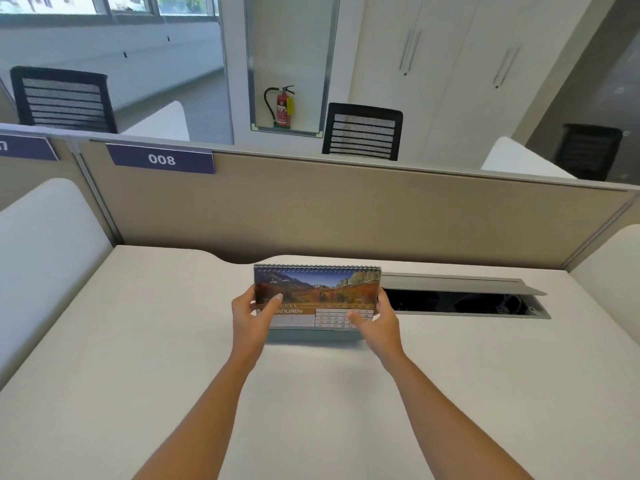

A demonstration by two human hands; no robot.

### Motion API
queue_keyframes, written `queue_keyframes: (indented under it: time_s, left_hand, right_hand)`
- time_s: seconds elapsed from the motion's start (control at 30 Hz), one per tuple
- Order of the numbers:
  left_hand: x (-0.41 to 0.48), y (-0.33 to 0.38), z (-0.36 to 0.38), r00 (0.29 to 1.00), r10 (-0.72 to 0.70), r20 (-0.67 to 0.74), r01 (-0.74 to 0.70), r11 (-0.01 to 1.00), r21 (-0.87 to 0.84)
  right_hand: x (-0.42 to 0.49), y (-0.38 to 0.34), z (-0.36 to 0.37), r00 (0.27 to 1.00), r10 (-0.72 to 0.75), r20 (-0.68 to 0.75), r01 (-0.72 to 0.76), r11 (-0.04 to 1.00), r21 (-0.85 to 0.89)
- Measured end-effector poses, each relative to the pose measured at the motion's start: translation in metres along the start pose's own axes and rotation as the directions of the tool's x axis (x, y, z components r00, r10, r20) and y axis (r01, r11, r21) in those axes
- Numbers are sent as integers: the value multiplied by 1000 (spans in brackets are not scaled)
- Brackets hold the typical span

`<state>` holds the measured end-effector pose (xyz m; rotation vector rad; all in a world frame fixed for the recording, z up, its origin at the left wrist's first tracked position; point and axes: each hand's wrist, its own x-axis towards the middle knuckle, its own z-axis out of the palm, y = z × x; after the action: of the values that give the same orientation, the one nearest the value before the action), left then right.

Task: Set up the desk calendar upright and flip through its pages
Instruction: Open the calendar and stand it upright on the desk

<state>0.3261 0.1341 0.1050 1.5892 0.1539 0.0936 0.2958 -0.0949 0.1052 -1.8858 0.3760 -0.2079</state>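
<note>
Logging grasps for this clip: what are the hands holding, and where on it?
Both hold the desk calendar: left hand on its left edge, right hand on its lower right edge, thumbs on the January page.

Desk layout, w/ calendar [317, 289] mid-desk [138, 341]

You had the cable tray [464, 301] right of it, partition [346, 209] behind.

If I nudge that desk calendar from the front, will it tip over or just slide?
The desk calendar looks thin and light, so it probably slides on the smooth desk. Pushed near the spiral binding, it may tip backward. The left hand and right hand steady its ends.
</note>
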Motion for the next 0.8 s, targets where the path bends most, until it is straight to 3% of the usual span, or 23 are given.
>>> queue_keyframes:
  time_s: [0.4, 0.6, 0.8]
  left_hand:
    - [29, -18, 16, 998, 54, 16, -56, 991, 122]
    - [11, -46, 10, 998, -44, 36, 34, 969, 246]
    - [-6, -64, 11, 981, -145, 129, 103, 952, 289]
  right_hand:
    - [38, 13, 5, 995, 85, -42, -86, 996, -26]
    - [15, 31, 15, 981, 93, -170, -133, 962, -237]
    - [-10, 44, 28, 979, 135, -150, -178, 928, -327]
